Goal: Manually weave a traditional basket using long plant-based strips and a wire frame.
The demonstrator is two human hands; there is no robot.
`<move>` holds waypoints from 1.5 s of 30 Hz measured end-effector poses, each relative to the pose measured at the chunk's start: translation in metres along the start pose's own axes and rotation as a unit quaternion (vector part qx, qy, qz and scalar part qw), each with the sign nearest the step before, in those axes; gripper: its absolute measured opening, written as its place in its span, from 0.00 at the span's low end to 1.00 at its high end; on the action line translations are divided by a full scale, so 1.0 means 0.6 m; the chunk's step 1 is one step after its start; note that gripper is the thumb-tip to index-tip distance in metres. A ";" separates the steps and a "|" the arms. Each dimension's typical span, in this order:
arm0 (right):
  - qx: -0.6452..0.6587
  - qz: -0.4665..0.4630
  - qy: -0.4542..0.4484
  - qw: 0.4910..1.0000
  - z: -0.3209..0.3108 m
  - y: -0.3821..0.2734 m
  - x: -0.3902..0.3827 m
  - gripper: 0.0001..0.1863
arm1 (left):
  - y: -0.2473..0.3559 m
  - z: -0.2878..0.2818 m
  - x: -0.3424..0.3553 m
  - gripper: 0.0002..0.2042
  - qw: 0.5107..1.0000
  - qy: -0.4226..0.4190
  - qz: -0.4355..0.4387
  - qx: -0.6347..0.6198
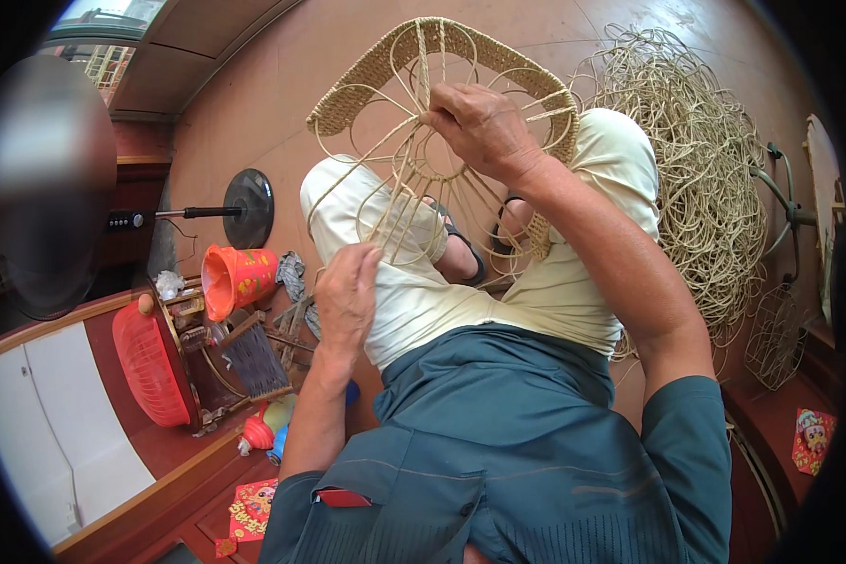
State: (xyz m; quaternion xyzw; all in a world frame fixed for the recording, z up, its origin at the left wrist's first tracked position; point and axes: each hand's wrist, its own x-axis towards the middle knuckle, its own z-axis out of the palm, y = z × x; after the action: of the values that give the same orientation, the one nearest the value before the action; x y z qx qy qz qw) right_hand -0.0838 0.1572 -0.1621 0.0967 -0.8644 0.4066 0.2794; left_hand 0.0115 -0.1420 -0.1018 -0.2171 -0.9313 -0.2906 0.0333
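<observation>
A half-woven basket point(512, 58) rests between my knees, its round wire frame partly covered by a band of braided straw-coloured cord along the far side. Loops and spokes run in to a small ring at its middle. My right hand point(484, 127) is closed over the spokes, pinching a strand of cord point(422, 56) that runs to the far rim. At the near left side of the frame, my left hand point(346, 293) has its thumb and fingers pressed together. Whatever lies between those fingertips is too small to make out.
A big tangled heap of cord point(686, 179) lies on the floor to the right, beside a metal stand point(788, 211). On the left are a fan's round base point(248, 209), an orange bucket point(240, 282), a red plastic basket point(148, 362) and a small stool point(254, 362).
</observation>
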 end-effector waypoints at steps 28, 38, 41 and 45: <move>-0.019 0.023 -0.026 0.999 -0.015 -0.018 0.003 0.13 | -0.009 -0.042 0.061 0.15 0.999 -0.016 0.008 0.035; -0.035 0.017 -0.016 0.999 -0.012 -0.008 0.002 0.13 | -0.067 -0.057 -0.008 0.11 0.988 0.034 -0.148 0.002; -0.027 0.022 -0.019 0.999 -0.017 -0.005 0.000 0.12 | -0.179 -0.131 -0.076 0.11 0.971 0.008 -0.171 0.166; 0.004 0.026 -0.030 0.999 -0.017 -0.011 0.002 0.13 | -0.358 -0.261 -0.211 0.12 0.892 -0.045 -0.268 0.362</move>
State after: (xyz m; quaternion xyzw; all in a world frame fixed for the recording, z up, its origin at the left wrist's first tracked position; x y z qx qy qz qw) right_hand -0.0783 0.1606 -0.1519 0.0872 -0.8728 0.4146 0.2425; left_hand 0.0250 -0.4363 -0.1090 0.0548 -0.9953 0.0786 -0.0113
